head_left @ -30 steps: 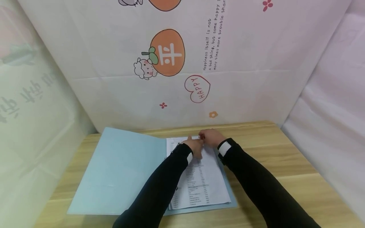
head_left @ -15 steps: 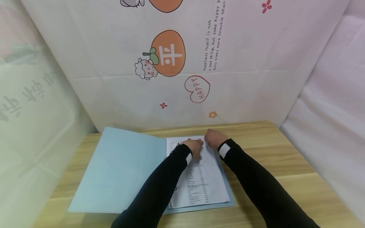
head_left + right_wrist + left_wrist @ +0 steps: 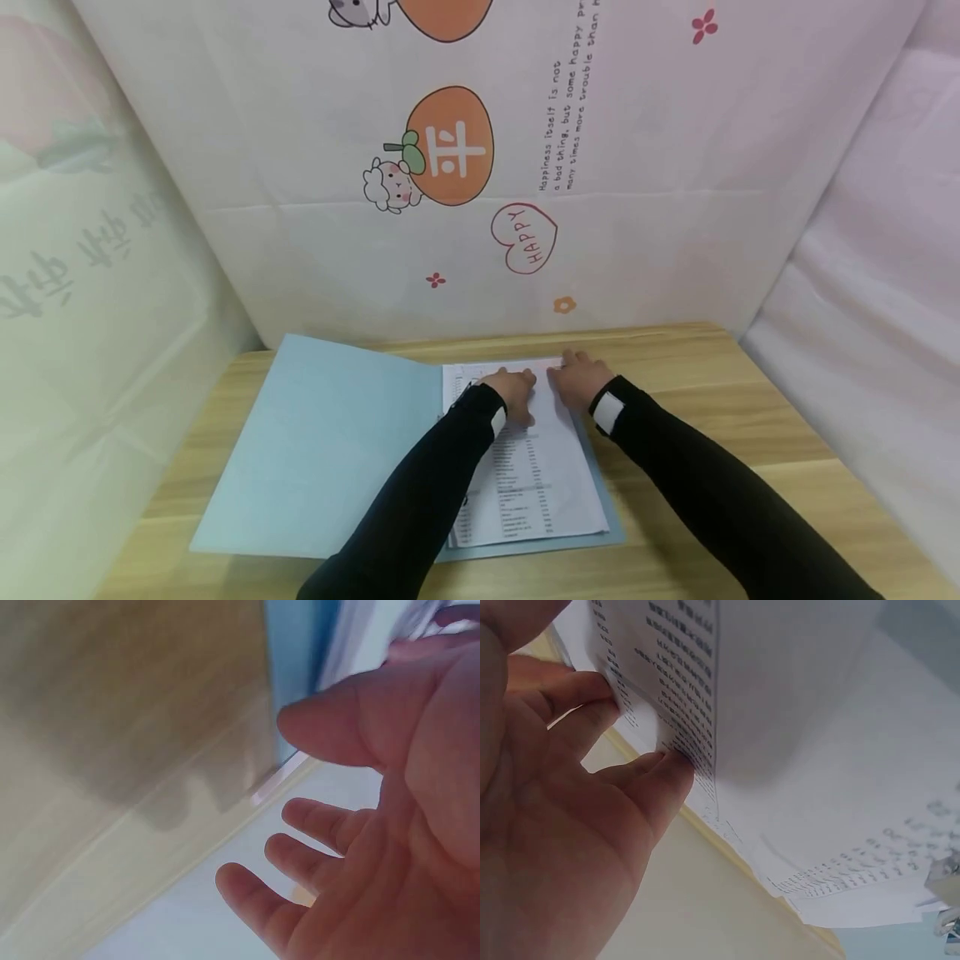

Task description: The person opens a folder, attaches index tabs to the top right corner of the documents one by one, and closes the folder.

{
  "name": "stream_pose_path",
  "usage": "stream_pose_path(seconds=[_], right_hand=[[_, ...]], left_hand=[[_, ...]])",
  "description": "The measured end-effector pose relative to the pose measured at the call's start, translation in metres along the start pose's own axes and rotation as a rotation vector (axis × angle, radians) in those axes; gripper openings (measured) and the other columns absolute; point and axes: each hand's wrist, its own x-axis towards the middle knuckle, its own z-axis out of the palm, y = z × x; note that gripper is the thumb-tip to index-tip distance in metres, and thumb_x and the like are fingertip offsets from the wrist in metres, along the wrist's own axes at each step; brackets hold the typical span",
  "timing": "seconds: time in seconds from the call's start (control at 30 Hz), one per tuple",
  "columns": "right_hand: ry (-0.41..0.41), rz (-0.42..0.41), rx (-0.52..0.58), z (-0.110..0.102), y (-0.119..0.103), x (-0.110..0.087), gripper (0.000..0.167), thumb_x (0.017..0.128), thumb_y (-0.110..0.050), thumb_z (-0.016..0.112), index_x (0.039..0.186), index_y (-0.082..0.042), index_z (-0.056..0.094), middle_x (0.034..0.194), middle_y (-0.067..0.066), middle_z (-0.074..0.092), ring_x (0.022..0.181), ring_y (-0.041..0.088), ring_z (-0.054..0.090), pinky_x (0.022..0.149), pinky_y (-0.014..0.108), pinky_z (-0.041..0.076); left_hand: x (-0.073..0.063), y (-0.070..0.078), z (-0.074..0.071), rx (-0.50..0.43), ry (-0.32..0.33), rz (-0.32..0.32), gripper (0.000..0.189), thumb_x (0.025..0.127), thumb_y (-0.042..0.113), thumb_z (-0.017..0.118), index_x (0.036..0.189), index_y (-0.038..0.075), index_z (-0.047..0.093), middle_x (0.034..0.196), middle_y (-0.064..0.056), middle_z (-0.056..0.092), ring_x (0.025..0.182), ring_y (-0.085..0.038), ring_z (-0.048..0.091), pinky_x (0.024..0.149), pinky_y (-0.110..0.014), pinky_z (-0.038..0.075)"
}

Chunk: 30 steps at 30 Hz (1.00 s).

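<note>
A light blue folder lies spread on the wooden table, its cover turned to the left. On its right half rests a stack of printed paper sheets. My left hand lies over the upper part of the sheets. In the left wrist view its fingertips touch the printed paper. My right hand is at the stack's top right corner with fingers spread. The right wrist view shows its thumb over the blue folder edge, with nothing gripped.
Part of a metal clip shows beside the papers in the left wrist view. Wooden tabletop extends to the right of the folder. A white printed cloth hangs behind the table, and more cloth hangs on both sides.
My right hand has slid right along the top of the sheets, and its curled fingers have spread apart. The left hand stays nearly in place on the paper.
</note>
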Motion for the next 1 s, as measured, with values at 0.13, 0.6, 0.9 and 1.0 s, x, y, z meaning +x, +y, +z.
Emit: stream_pose_path(seconds=[0.13,0.6,0.9,1.0], right_hand=[[0.013,-0.095,-0.033,0.001,-0.013,-0.029,0.043,0.095,-0.015,0.062,0.135,0.0,0.058,0.142,0.029,0.044,0.132,0.048,0.039,0.094,0.064,0.043],[0.014,-0.341,0.029,0.015,-0.025,-0.111,0.037,0.093,-0.012,0.067,0.128,-0.003,0.065,0.132,0.017,0.059,0.115,0.027,0.061,0.092,0.04,0.051],[0.048,-0.369,0.069,0.013,-0.025,-0.113,0.029,0.09,-0.011,0.067,0.118,-0.002,0.067,0.123,0.018,0.061,0.104,0.026,0.064,0.086,0.038,0.054],[0.033,-0.35,0.107,0.01,-0.025,-0.113,0.029,0.091,-0.011,0.067,0.118,-0.002,0.067,0.124,0.017,0.06,0.103,0.025,0.064,0.086,0.038,0.054]], left_hand=[[0.0,0.0,0.002,-0.013,0.002,-0.001,0.077,0.085,0.045,0.077,0.151,0.022,0.042,0.144,0.002,0.053,0.138,-0.029,0.039,0.101,-0.041,0.042],[-0.004,-0.003,0.006,-0.017,0.036,0.017,0.075,0.089,0.045,0.074,0.152,0.02,0.042,0.15,0.0,0.047,0.139,-0.029,0.038,0.105,-0.042,0.04],[-0.031,0.014,0.022,0.219,0.072,0.109,0.053,0.092,0.046,0.068,0.14,0.024,0.06,0.131,-0.004,0.062,0.105,-0.022,0.063,0.085,-0.037,0.051],[-0.061,0.026,0.022,0.231,0.059,0.187,0.053,0.086,0.048,0.075,0.133,0.024,0.065,0.111,-0.002,0.07,0.091,-0.018,0.064,0.078,-0.035,0.052]])
